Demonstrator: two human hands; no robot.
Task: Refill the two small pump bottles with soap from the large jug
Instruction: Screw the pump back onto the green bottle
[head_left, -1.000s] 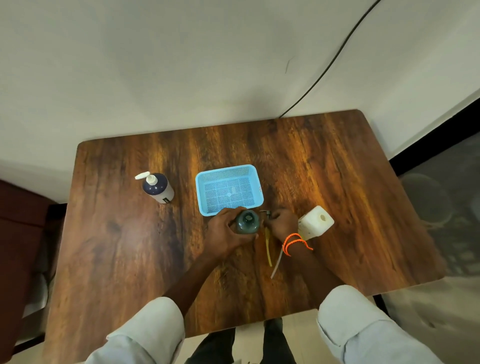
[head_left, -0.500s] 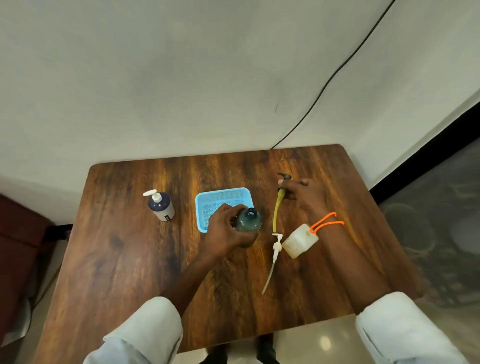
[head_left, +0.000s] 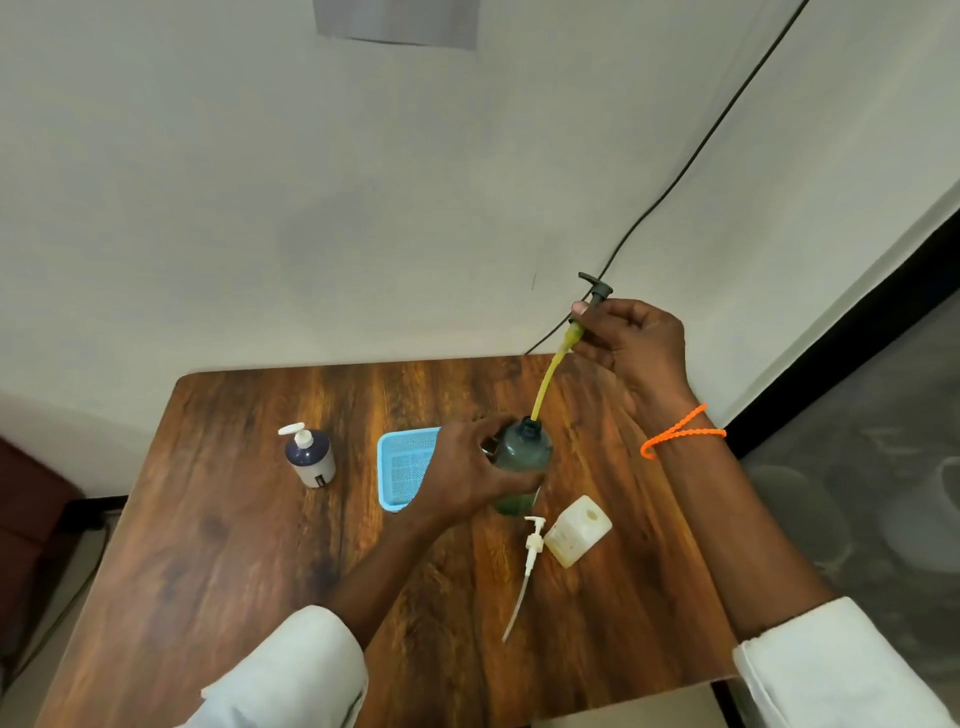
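the green bottle (head_left: 521, 457) is gripped by the left hand (head_left: 470, 475), with the fingers curled round its side. the bottle is held upright near the middle of the table (head_left: 249, 545); whether its base touches the wood cannot be told. the dark pump (head_left: 594, 293) is pinched by the right hand (head_left: 634, 345), fingers bent round its neck, and is lifted high at 1 o'clock from the bottle. a yellow tube (head_left: 546, 382) hangs down from the pump, and its tip is still at the bottle's open mouth.

just behind the left hand, at 9 o'clock from the bottle, a blue basket (head_left: 397, 462) is seen, partly hidden by the hand. further out at 9 o'clock, well apart, a dark bottle (head_left: 310, 460) with a white pump is stood upright. at 5 o'clock from the green bottle, a white jug (head_left: 577, 530) is laid on the table with its mouth open. a white pump (head_left: 531, 551) with a long thin tube is laid flat just beside the jug, at its 9 o'clock. an orange band (head_left: 675, 432) is worn on the right wrist. a black cable (head_left: 691, 156) is run down the wall behind the table.
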